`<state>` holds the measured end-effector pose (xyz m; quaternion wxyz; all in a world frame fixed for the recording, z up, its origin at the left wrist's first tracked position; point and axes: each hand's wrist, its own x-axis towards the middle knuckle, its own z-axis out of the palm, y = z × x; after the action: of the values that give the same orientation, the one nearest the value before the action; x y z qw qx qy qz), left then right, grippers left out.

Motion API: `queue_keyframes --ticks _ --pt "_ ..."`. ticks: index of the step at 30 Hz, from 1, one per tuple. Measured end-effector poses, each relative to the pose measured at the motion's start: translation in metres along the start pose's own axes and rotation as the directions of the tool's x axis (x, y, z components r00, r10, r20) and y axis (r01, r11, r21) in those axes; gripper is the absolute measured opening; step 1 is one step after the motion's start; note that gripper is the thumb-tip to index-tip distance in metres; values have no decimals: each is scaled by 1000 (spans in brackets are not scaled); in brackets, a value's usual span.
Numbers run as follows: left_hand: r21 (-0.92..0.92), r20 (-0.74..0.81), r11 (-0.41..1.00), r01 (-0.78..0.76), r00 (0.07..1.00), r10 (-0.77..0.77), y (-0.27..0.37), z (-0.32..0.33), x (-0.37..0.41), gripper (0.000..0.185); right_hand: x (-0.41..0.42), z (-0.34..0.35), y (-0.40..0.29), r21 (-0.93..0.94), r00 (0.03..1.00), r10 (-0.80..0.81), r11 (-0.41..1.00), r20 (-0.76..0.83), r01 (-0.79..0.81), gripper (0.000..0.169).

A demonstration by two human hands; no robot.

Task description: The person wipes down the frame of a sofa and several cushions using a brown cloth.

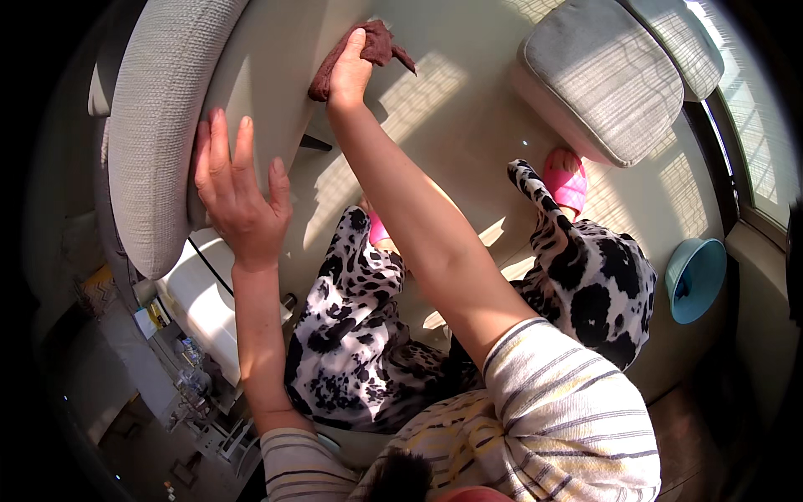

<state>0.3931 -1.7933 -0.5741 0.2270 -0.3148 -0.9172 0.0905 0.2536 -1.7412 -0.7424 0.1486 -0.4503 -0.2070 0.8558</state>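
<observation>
My right hand (351, 70) grips a crumpled brown cloth (378, 45) at the lower edge of a pale sofa's side panel (270, 53). The thumb lies on top of the cloth, and one end of it sticks out to the right. My left hand (241, 194) is spread with its fingers apart, resting against the same panel just below a grey woven cushion or armrest (157, 125). Nothing is held in it. A dark sofa leg (315, 144) shows between the two hands.
A grey upholstered seat (596, 75) stands at upper right, near a window (759, 138). A light-blue basin (695, 279) with something blue inside sits at right. Pink slippers (566, 182) are on my feet. Cluttered white furniture (204, 295) stands at left.
</observation>
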Motion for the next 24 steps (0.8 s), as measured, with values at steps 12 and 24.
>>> queue_keyframes --ticks 12,24 --pt "-137 116 982 132 986 -116 -9 -28 -32 55 -63 2 -41 101 782 -495 862 379 497 28" --pt "-279 64 930 241 971 -232 -27 -6 -67 50 -116 -20 -19 72 405 -644 582 649 810 66"
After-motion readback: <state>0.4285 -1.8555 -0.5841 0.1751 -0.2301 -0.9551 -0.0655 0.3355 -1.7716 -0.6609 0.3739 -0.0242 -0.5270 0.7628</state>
